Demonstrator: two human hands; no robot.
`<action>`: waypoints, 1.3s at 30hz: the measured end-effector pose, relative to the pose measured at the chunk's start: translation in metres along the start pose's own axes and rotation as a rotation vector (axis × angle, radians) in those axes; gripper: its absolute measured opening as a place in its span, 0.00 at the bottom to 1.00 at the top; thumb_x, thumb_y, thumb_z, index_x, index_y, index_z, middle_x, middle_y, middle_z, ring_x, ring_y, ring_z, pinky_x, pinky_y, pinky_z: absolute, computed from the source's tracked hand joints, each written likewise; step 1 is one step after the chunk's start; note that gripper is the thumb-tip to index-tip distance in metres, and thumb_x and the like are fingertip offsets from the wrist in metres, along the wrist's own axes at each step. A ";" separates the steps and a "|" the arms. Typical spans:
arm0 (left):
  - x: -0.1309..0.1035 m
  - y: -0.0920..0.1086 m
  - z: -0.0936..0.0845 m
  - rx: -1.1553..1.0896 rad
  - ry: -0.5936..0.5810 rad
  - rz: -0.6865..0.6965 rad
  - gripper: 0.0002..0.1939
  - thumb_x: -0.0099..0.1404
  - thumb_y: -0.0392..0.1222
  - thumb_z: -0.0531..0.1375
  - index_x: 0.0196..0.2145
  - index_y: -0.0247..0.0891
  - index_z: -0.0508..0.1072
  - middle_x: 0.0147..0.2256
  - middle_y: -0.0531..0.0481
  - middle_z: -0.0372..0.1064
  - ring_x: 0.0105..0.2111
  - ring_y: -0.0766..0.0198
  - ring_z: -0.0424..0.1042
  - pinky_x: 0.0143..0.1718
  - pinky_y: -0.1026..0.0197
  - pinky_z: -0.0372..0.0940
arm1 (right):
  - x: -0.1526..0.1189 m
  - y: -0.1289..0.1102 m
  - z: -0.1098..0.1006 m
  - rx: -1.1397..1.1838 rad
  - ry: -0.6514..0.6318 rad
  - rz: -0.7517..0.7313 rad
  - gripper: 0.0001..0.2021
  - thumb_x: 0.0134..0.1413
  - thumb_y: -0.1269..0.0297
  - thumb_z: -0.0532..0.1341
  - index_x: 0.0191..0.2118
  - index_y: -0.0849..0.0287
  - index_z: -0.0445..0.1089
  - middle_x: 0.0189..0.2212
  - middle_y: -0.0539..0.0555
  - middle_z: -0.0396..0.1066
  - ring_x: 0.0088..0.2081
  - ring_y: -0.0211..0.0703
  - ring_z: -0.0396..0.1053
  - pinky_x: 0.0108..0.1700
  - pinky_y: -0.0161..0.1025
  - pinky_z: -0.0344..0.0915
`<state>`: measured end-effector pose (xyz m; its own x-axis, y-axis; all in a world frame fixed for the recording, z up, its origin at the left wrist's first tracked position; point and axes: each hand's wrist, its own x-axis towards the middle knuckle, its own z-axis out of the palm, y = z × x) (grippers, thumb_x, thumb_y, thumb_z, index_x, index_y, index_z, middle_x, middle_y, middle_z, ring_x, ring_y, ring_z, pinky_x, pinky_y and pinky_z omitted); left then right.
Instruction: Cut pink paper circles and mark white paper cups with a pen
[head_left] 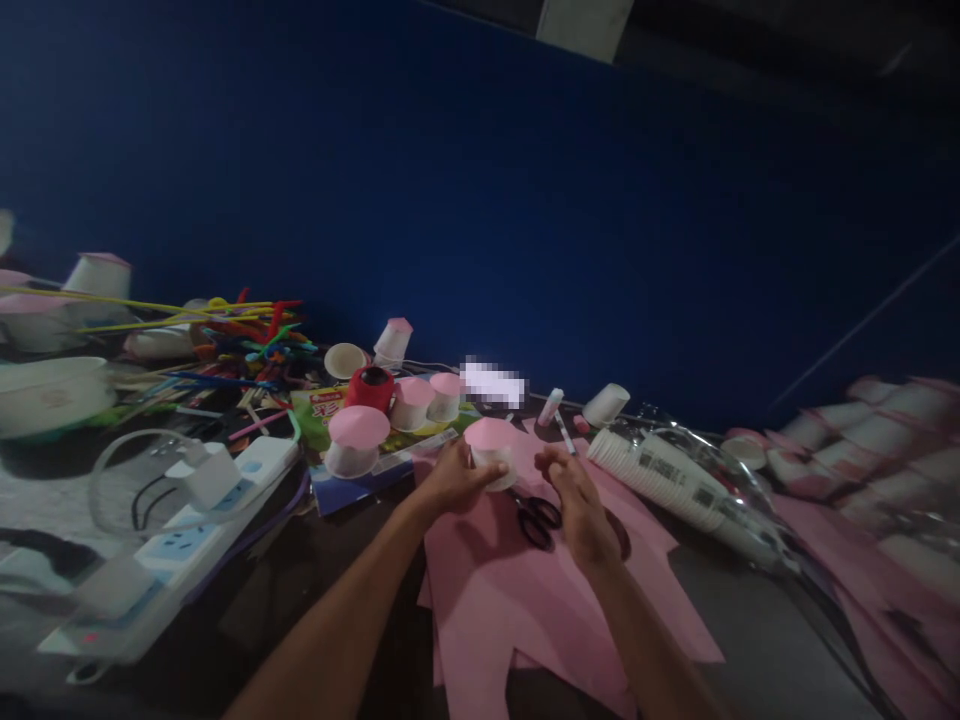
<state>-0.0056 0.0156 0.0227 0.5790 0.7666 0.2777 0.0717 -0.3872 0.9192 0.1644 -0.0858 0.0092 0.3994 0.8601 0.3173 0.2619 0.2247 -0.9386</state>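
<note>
A white paper cup with a pink paper top [491, 440] is held upright in my left hand [457, 478], the thumb lying across its side. My right hand [576, 500] is a little to the right, apart from the cup, with its fingers curled together; whatever they hold, if anything, is hidden. Between and below the hands, black-handled scissors [538, 522] rest on cut pink paper sheets [480, 590]. A glue stick [550, 407] stands beyond my right hand, and a white pen-like stick [564, 432] lies near it.
Finished-looking pink-topped cups [358, 440] stand at left around a red round object [369, 390]. A power strip [187, 550] with plugs lies front left, colourful pipe cleaners [262, 335] behind it. At right are a bagged stack of paper cups [675, 480] and a blurred cup pile [877, 440]. A blue wall [480, 200] rises behind.
</note>
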 end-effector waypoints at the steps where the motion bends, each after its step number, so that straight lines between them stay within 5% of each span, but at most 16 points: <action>1: 0.000 0.002 -0.001 -0.018 -0.002 0.008 0.16 0.57 0.50 0.61 0.35 0.33 0.74 0.32 0.47 0.74 0.33 0.59 0.70 0.36 0.60 0.65 | -0.004 -0.002 0.003 -0.003 -0.038 0.049 0.23 0.56 0.50 0.57 0.53 0.57 0.63 0.51 0.60 0.67 0.54 0.52 0.64 0.57 0.53 0.59; 9: -0.004 0.003 0.001 0.048 -0.016 -0.026 0.24 0.61 0.58 0.53 0.37 0.31 0.69 0.33 0.44 0.71 0.32 0.58 0.69 0.34 0.58 0.64 | -0.008 -0.006 0.028 0.102 -0.176 0.069 0.29 0.48 0.58 0.66 0.56 0.56 0.60 0.52 0.59 0.69 0.54 0.50 0.66 0.57 0.50 0.61; 18: -0.003 0.007 0.006 -0.065 -0.082 0.032 0.31 0.64 0.62 0.49 0.51 0.34 0.68 0.52 0.38 0.67 0.52 0.53 0.65 0.54 0.53 0.58 | 0.001 -0.015 0.018 0.636 -0.128 0.385 0.19 0.50 0.56 0.64 0.47 0.56 0.68 0.40 0.53 0.77 0.39 0.46 0.75 0.50 0.48 0.67; 27: -0.005 0.011 0.009 -0.406 -0.137 -0.074 0.31 0.61 0.63 0.54 0.51 0.34 0.70 0.47 0.41 0.71 0.50 0.53 0.67 0.51 0.55 0.62 | 0.001 -0.011 0.021 0.814 -0.230 0.455 0.14 0.53 0.57 0.62 0.43 0.58 0.71 0.40 0.54 0.76 0.40 0.47 0.75 0.50 0.46 0.69; 39: -0.005 0.011 0.013 -0.544 -0.205 -0.100 0.30 0.58 0.62 0.59 0.49 0.35 0.72 0.47 0.41 0.70 0.48 0.55 0.68 0.47 0.57 0.63 | 0.004 -0.014 0.019 0.865 -0.306 0.506 0.15 0.57 0.53 0.57 0.42 0.59 0.70 0.35 0.56 0.77 0.38 0.47 0.75 0.45 0.46 0.70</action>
<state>0.0027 0.0009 0.0283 0.7398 0.6504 0.1722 -0.2611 0.0417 0.9644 0.1457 -0.0773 0.0214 0.0158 0.9971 -0.0741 -0.6397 -0.0469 -0.7672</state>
